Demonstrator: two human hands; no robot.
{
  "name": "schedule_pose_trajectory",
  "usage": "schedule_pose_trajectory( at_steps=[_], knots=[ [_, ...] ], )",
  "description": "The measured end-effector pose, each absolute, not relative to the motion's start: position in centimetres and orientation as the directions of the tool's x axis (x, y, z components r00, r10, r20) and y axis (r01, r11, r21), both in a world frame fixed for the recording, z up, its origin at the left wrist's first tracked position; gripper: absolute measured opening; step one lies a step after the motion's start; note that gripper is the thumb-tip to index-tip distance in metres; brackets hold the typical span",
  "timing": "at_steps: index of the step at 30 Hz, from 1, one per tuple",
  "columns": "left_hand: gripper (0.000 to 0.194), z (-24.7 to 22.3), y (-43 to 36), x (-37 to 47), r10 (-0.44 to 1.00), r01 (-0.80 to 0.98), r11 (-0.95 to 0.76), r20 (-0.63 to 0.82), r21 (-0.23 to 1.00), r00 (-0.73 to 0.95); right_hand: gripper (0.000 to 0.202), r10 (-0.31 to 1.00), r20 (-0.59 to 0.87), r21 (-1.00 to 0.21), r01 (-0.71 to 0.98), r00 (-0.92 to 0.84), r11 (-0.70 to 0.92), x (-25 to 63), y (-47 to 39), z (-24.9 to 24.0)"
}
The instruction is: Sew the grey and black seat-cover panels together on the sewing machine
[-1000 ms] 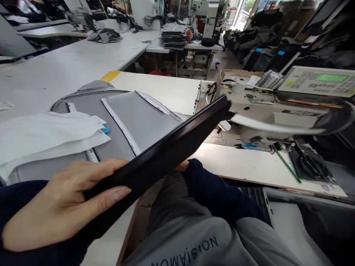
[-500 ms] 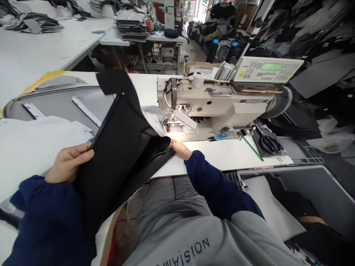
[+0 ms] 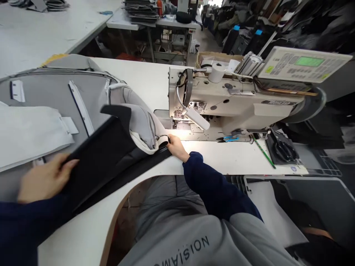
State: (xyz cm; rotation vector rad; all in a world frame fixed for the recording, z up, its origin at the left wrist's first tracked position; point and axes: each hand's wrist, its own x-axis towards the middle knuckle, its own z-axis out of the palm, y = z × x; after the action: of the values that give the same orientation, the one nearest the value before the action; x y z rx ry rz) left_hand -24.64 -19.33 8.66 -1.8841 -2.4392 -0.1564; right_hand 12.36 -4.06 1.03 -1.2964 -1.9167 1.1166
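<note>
A large black fabric panel (image 3: 108, 147) stretches between my two hands across the white table. My left hand (image 3: 48, 177), slightly blurred, is closed round the panel's left edge. At the panel's right end, my right hand (image 3: 177, 147) pinches the folded corner, just in front of the sewing machine (image 3: 235, 96). Touching the black panel is a grey padded cover (image 3: 144, 125) with a pale edge, bunched beside my right hand. The rest of the grey cover, with white strips on it, spreads over the table's left side. A lamp lights the needle area beyond my right hand.
Blue-handled snips (image 3: 231, 139), a green pencil (image 3: 264, 152) and black scissors (image 3: 285, 150) lie right of my right hand. A control panel (image 3: 307, 62) sits above the machine. At lower right is a grey bin (image 3: 313, 181) holding fabric pieces. The table (image 3: 74, 240) has a curved front edge.
My left hand has moved left and down, pulling the black panel lower and flatter. More of the grey cover behind it now shows. My right hand keeps its hold near the machine.
</note>
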Motion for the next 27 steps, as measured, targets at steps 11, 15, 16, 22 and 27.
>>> schedule_pose_trajectory(
  at_steps=[11, 15, 16, 22, 27],
  knots=[
    [0.073, 8.6, -22.3, -2.8, 0.611, 0.781, -0.603, 0.724, 0.164, 0.32, 0.01, 0.958, -0.052, -0.74, 0.655, -0.282, 0.153, 11.5, -4.5, 1.8],
    [0.05, 5.5, -18.0, 2.7, 0.737, 0.639, -0.654, 0.531, 0.406, 0.418, 0.009, 0.952, -0.048, -0.713, 0.678, -0.301, 0.179, 11.8, -4.8, 1.6],
    [0.05, 4.9, -16.5, 2.5, 0.739, 0.661, -0.647, 0.526, 0.379, 0.422, 0.008, 0.949, -0.049, -0.71, 0.679, -0.311, 0.186, 11.9, -4.8, 1.6],
    [0.041, 6.3, -11.7, -6.4, 0.444, 0.588, -0.784, 0.483, -0.197, 0.755, 0.009, 0.942, -0.029, -0.727, 0.654, -0.335, 0.21, 12.1, -5.1, 1.4],
    [0.031, 8.7, -11.8, -9.8, 0.645, 0.793, -0.469, 0.462, -0.39, 0.609, 0.006, 0.935, -0.023, -0.75, 0.625, -0.355, 0.219, 12.1, -5.0, 1.5]
  ],
)
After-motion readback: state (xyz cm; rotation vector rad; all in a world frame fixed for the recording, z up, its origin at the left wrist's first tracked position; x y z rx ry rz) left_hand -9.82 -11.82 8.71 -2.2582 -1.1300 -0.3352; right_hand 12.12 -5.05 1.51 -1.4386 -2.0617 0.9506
